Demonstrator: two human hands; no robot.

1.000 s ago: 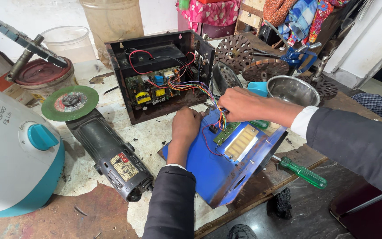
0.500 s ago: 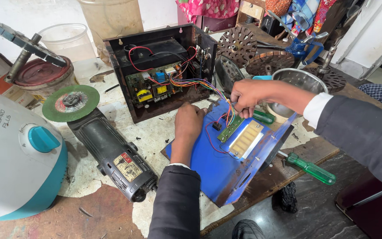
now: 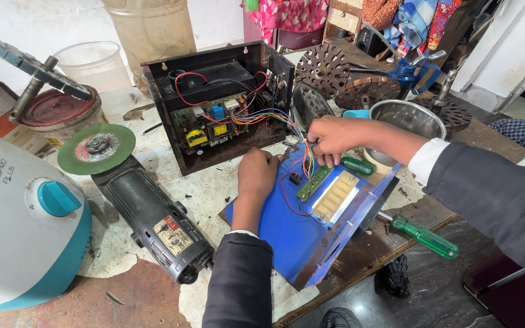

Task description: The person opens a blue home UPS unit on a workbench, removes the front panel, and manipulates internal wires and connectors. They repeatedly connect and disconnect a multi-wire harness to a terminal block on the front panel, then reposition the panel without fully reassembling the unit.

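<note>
The flat blue painted-metal panel [image 3: 287,237] looks smooth and semi-glossy; the far round steel bowl [image 3: 411,118] shines; the worn wooden bench [image 3: 123,297] looks rough and chipped.

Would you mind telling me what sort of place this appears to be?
Probably a small electrical repair workshop: an opened black case with a circuit board, an angle grinder and a green-handled screwdriver lie on a worn, cluttered bench.

Pretty cramped workshop corner here. The worn workbench [image 3: 153,291] has a chipped, pale top with reddish-brown patches showing through. Behind the bench there's a white wall [image 3: 7,24], and colourful cloth [image 3: 293,15] hangs beyond its far edge. To the bench's right, the floor [image 3: 432,297] is dark and glossy. Soft, even daylight throughout.
</note>
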